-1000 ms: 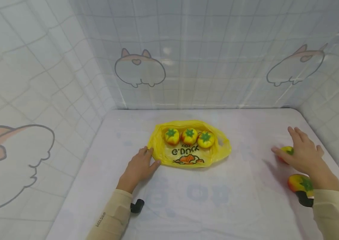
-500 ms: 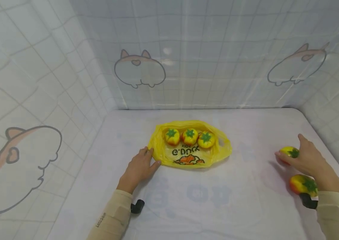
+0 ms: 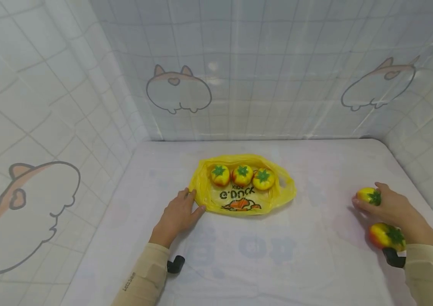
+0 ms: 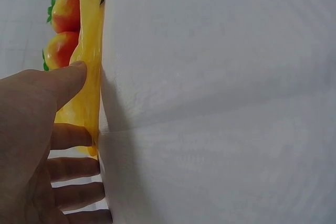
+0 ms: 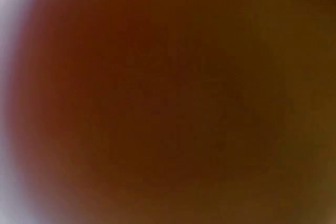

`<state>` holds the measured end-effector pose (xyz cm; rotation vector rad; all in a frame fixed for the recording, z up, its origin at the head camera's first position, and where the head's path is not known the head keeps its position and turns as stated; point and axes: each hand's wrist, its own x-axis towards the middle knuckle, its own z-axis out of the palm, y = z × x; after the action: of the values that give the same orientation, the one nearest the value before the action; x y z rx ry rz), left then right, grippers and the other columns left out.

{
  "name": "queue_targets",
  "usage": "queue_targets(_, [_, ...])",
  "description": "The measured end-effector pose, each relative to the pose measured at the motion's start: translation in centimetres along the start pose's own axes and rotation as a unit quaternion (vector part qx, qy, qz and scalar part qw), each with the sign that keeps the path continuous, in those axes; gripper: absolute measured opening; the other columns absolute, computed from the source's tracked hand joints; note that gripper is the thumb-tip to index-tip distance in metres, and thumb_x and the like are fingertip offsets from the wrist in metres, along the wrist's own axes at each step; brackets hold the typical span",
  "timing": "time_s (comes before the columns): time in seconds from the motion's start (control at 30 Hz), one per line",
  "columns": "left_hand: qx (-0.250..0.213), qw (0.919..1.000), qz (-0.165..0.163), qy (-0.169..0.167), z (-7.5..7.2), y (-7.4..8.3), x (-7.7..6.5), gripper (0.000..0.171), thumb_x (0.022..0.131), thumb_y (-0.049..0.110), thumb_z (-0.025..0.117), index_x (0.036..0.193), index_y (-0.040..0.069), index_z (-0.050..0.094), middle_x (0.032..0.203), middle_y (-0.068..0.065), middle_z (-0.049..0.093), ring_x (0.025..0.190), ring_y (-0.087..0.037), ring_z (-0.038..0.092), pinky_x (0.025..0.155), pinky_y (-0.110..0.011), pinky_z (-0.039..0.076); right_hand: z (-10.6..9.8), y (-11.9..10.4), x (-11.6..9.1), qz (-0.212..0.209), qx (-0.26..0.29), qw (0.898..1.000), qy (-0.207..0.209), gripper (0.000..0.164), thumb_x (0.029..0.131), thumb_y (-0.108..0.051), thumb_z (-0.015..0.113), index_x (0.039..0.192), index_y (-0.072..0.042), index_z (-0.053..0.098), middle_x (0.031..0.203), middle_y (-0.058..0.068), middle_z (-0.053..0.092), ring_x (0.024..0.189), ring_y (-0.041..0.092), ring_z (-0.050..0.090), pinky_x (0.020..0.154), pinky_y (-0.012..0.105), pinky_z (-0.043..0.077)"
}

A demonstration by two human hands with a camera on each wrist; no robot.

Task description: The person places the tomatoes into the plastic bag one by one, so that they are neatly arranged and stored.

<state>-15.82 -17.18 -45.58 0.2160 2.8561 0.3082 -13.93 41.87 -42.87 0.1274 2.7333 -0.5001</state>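
Note:
At the right of the table, my right hand grips a yellow-red toy fruit with a green leafy top, thumb on its near side. Another such toy fruit lies under that wrist; a dark, blurred red-brown surface fills nearly all of the right wrist view. My left hand rests at the left end of a yellow plastic bag, fingers fairly straight, thumb and index finger touching its edge. Lying on the bag in a row are three matching fruits, the middle one among them.
A white cloth covers the table. Behind it and along both sides rise tile-patterned sheets with cartoon animal prints. Small black mounts stick out from both sleeves.
My right hand has come down over the farther fruit on the right, and its fingers have closed round it. The left hand and the bag have stayed in place.

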Motion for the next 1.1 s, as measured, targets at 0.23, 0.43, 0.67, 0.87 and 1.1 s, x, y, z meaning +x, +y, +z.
queue_targets(0.23, [-0.001, 1.0, 0.0, 0.005, 0.2, -0.1, 0.0, 0.081, 0.101, 0.056, 0.054, 0.159, 0.004, 0.035, 0.165, -0.024, 0.029, 0.147, -0.046, 0.036, 0.112, -0.065, 0.04, -0.1, -0.5, -0.2, 0.006, -0.007, 1.0, 0.0, 0.116, 0.096, -0.07, 0.051, 0.146, 0.028, 0.012, 0.131, 0.055, 0.034, 0.105, 0.062, 0.046, 0.092, 0.078, 0.042])
queue_targets(0.43, [0.0, 1.0, 0.001, 0.009, 0.2, -0.2, 0.0, 0.08, 0.101, 0.056, 0.055, 0.159, 0.004, 0.036, 0.164, -0.024, 0.03, 0.147, -0.046, 0.036, 0.111, -0.065, 0.041, -0.2, -0.9, -0.2, 0.016, -0.002, 1.0, 0.001, 0.121, 0.094, -0.072, 0.053, 0.146, 0.028, 0.01, 0.129, 0.053, 0.036, 0.104, 0.06, 0.047, 0.091, 0.076, 0.042])
queue_targets(0.67, [-0.005, 1.0, -0.003, 0.006, 0.3, -0.1, 0.0, 0.081, 0.101, 0.057, 0.054, 0.159, 0.004, 0.035, 0.165, -0.024, 0.03, 0.148, -0.045, 0.036, 0.112, -0.064, 0.04, -0.5, -1.5, -0.1, 0.0, 0.025, 0.999, 0.024, 0.12, 0.095, -0.07, 0.054, 0.151, 0.023, 0.003, 0.133, 0.051, 0.035, 0.111, 0.06, 0.043, 0.093, 0.077, 0.039])
queue_targets(0.87, [-0.012, 0.9999, -0.004, 0.006, 0.2, 0.0, -0.1, 0.08, 0.101, 0.056, 0.055, 0.159, 0.004, 0.036, 0.165, -0.024, 0.029, 0.147, -0.046, 0.037, 0.112, -0.065, 0.04, -0.5, -2.8, 0.2, -0.018, 0.022, 0.998, 0.047, 0.118, 0.094, -0.068, 0.058, 0.152, 0.022, 0.007, 0.133, 0.048, 0.038, 0.11, 0.058, 0.044, 0.095, 0.078, 0.039])
queue_targets(1.1, [-0.013, 0.9999, -0.003, 0.008, 0.2, -0.1, -0.1, 0.08, 0.101, 0.055, 0.055, 0.159, 0.004, 0.036, 0.164, -0.025, 0.03, 0.147, -0.046, 0.037, 0.113, -0.064, 0.04, -0.5, -5.2, 0.5, -0.05, 0.008, 0.996, 0.077, 0.11, 0.093, -0.065, 0.063, 0.149, 0.02, 0.023, 0.131, 0.043, 0.044, 0.105, 0.053, 0.048, 0.092, 0.074, 0.043])
